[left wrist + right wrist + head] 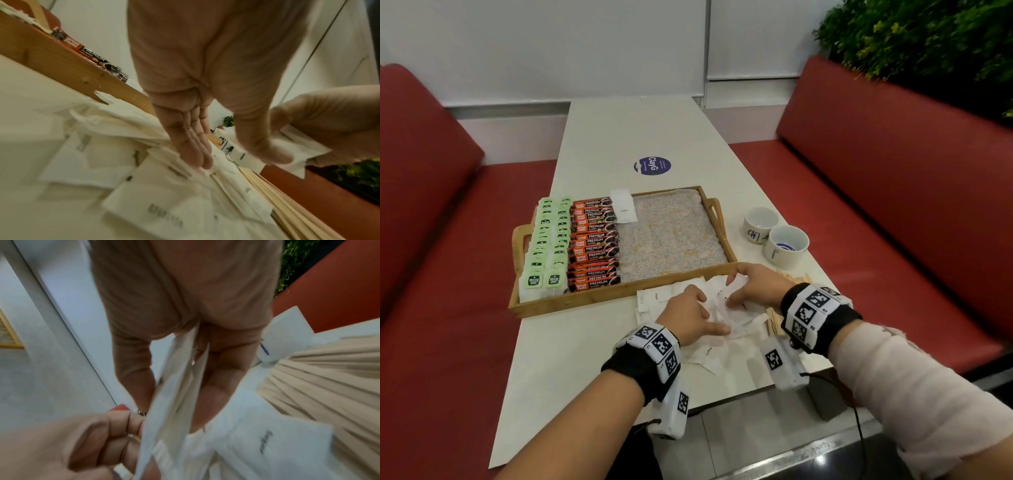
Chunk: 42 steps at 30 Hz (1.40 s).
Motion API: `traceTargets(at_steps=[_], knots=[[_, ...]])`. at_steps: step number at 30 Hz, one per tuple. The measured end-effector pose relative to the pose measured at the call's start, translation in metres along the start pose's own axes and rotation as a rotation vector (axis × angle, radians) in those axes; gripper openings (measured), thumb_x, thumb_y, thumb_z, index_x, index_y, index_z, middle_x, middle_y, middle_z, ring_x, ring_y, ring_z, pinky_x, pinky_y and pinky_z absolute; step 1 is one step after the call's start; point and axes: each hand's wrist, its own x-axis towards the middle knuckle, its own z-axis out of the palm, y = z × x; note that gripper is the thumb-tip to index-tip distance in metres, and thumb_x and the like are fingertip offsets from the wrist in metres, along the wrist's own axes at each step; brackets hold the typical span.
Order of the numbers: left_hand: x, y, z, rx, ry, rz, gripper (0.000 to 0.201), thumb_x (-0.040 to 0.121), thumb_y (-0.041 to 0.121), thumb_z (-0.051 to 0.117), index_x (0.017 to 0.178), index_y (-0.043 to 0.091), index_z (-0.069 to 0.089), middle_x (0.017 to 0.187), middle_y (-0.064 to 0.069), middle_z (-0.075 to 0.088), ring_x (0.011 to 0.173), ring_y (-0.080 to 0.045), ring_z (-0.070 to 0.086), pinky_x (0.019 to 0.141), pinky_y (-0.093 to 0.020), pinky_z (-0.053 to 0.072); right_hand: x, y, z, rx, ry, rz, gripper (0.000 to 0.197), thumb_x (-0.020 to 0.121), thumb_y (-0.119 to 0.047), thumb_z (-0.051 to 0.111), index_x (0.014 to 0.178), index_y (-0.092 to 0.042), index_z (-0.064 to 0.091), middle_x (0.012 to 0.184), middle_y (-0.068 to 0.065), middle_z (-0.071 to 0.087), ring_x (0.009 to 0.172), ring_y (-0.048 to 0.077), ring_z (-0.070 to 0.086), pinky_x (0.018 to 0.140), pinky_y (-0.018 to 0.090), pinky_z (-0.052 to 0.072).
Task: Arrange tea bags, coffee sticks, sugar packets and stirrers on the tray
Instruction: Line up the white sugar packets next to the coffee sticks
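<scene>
Right wrist: right hand (185, 340) grip pinching sugar packets (176, 386); left hand (197, 91) fingers straight, touching pile.

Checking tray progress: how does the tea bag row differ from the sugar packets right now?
Tea bags are green-tagged and lined up in two neat rows at the tray's left end; sugar packets are plain white and mostly lie in a loose heap on the table, off the tray. No hand touches the tea bags; right hand grips sugar packets, left hand rests on the heap. Both are flat paper sachets.
</scene>
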Motion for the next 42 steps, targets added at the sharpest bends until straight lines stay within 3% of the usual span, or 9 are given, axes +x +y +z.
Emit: traceTargets(at_steps=[6, 9, 11, 14, 21, 27, 32, 37, 42], knots=[[-0.002, 0.020, -0.027, -0.543, -0.110, 0.056, 0.080, 0.074, 0.028, 0.080, 0.137, 0.018, 0.032, 0.132, -0.001, 0.051, 0.108, -0.019, 0.061, 0.081, -0.039, 0.057, 0.003, -0.030, -0.020, 0.030, -0.204, -0.132, 0.043, 0.065, -0.004, 0.081, 0.096, -0.021, 0.057, 0.101, 0.013, 0.066, 0.086, 0.025, 0.062, 0.077, 0.043, 0.054], [-0.002, 0.022, -0.041, -0.769, -0.345, 0.068, 0.096, 0.056, 0.042, 0.088, 0.134, 0.018, 0.040, 0.121, -0.008, 0.061, 0.100, -0.026, 0.064, 0.077, -0.044, 0.055, 0.005, -0.050, -0.021, -0.062, -0.327, -0.180, 0.044, 0.066, -0.004, 0.082, 0.097, -0.021, 0.054, 0.103, 0.011, 0.066, 0.091, 0.027, 0.063, 0.085, 0.047, 0.053], [-0.003, 0.023, -0.046, -0.861, -0.477, 0.051, 0.098, 0.047, 0.052, 0.088, 0.128, 0.014, 0.049, 0.109, -0.014, 0.065, 0.095, -0.029, 0.066, 0.074, -0.045, 0.057, 0.008, -0.065, -0.022, -0.070, -0.389, -0.187, 0.043, 0.068, 0.000, 0.080, 0.095, -0.020, 0.053, 0.095, 0.008, 0.065, 0.085, 0.025, 0.065, 0.078, 0.042, 0.056], [-0.006, 0.025, -0.052, -0.980, -0.540, -0.009, 0.077, 0.067, 0.054, 0.072, 0.122, 0.003, 0.056, 0.110, -0.018, 0.066, 0.098, -0.031, 0.067, 0.072, -0.042, 0.059, 0.013, -0.083, -0.022, -0.175, -0.406, -0.240, 0.040, 0.067, -0.002, 0.081, 0.090, -0.020, 0.053, 0.086, 0.003, 0.065, 0.077, 0.019, 0.063, 0.068, 0.032, 0.053], [-0.001, 0.016, -0.065, -1.155, -0.389, -0.082, 0.036, 0.096, 0.033, 0.041, 0.116, 0.007, 0.057, 0.109, -0.012, 0.069, 0.089, -0.028, 0.070, 0.065, -0.039, 0.059, 0.033, -0.095, -0.017, -0.277, -0.251, -0.365, 0.041, 0.065, -0.017, 0.086, 0.093, -0.020, 0.056, 0.090, -0.006, 0.059, 0.078, 0.008, 0.052, 0.068, 0.020, 0.042], [0.008, 0.009, -0.081, -1.375, -0.201, -0.147, 0.033, 0.099, 0.021, 0.039, 0.115, -0.001, 0.057, 0.113, -0.021, 0.063, 0.100, -0.033, 0.063, 0.070, -0.040, 0.058, 0.052, -0.092, 0.000, -0.227, 0.088, -0.332, 0.052, 0.064, -0.041, 0.084, 0.099, -0.018, 0.053, 0.082, -0.006, 0.056, 0.075, 0.011, 0.054, 0.066, 0.026, 0.043], [0.020, 0.001, -0.100, -1.401, -0.019, -0.100, 0.029, 0.098, 0.014, 0.042, 0.118, -0.002, 0.055, 0.105, -0.020, 0.068, 0.096, -0.030, 0.067, 0.072, -0.039, 0.059, 0.069, -0.102, 0.014, -0.086, 0.087, -0.234, 0.051, 0.075, -0.048, 0.074, 0.107, -0.016, 0.049, 0.080, -0.006, 0.059, 0.070, 0.012, 0.059, 0.065, 0.029, 0.048], [0.040, -0.007, -0.124, -1.405, 0.171, -0.060, 0.027, 0.096, 0.008, 0.049, 0.122, 0.003, 0.054, 0.107, -0.019, 0.067, 0.090, -0.029, 0.068, 0.062, -0.037, 0.061, 0.087, -0.120, 0.021, 0.254, -0.033, -0.177, 0.022, 0.090, -0.028, 0.063, 0.098, -0.009, 0.056, 0.078, 0.003, 0.062, 0.058, 0.013, 0.056, 0.052, 0.023, 0.047], [0.062, -0.016, -0.148, -1.346, 0.244, -0.004, 0.029, 0.096, 0.014, 0.050, 0.125, 0.010, 0.054, 0.106, -0.013, 0.068, 0.087, -0.026, 0.069, 0.068, -0.039, 0.059, 0.115, -0.142, 0.024, 0.452, -0.035, -0.160, 0.007, 0.093, -0.014, 0.058, 0.090, -0.009, 0.055, 0.077, 0.004, 0.062, 0.055, 0.013, 0.058, 0.049, 0.023, 0.047]])
